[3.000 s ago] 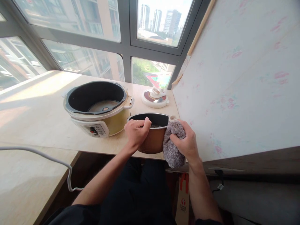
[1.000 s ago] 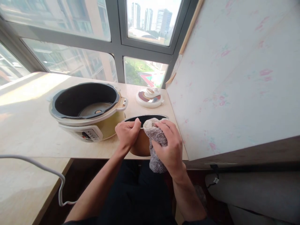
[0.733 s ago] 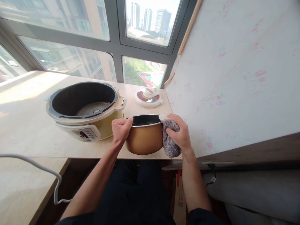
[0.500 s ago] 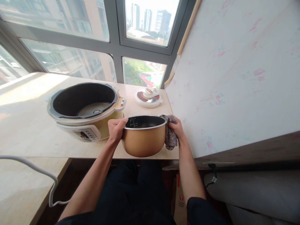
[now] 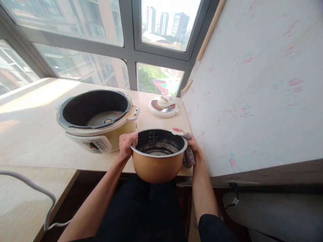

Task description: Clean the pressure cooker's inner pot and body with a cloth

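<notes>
Gold pot (image 5: 157, 169), apparently at holding step: your left hand (image 5: 128, 144) grips rim (image 5: 158, 156), right hand (image 5: 194, 145) clamps cloth (image 5: 189, 158) against it. Next move likely needs level grip.

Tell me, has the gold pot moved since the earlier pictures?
Yes. The pot has come toward the camera: its lower part now overlaps the front edge of the table, farther from the lid.

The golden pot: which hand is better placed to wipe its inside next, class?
Probably the right hand: it holds the cloth against the golden pot, while the left hand grips the opposite rim without one.
</notes>
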Available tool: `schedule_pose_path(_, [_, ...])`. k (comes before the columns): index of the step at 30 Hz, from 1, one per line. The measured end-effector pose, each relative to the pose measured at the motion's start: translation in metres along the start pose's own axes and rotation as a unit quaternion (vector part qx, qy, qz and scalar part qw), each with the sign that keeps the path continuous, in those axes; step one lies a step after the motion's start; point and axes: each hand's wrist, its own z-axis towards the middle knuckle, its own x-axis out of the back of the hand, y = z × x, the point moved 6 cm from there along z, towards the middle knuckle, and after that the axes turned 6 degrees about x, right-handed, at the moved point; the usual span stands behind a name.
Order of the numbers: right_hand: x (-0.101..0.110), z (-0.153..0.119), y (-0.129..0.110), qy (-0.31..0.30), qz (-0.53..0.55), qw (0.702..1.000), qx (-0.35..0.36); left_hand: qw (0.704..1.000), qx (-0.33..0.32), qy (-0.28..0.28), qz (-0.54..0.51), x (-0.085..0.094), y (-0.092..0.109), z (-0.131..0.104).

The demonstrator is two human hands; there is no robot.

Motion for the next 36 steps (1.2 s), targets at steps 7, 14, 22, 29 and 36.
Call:
schedule_pose_path(7, [0.006, -0.017, -0.046, 0.011, -0.101, 0.992, 0.068, 0.999, -0.031, 0.027, 0.03, -0.006, -0.011, 0.0])
schedule_pose_path(14, [0.001, -0.026, -0.072, 0.04, -0.185, 0.979, 0.073, 0.996, 0.058, 0.05, 0.054, 0.004, -0.043, 0.011])
schedule_pose_path(22, [-0.042, -0.038, -0.12, 0.101, -0.371, 0.92, 0.073, 0.993, 0.028, 0.015, 0.113, -0.003, -0.017, 0.0])
schedule_pose_path(29, [-0.076, -0.046, -0.141, 0.15, -0.505, 0.847, 0.074, 0.901, -0.195, -0.106, 0.372, -0.059, 0.049, -0.04])
schedule_pose_path(36, [-0.098, -0.049, -0.148, 0.2, -0.507, 0.816, 0.192, 0.875, -0.157, 0.057, 0.454, -0.083, 0.052, -0.026])
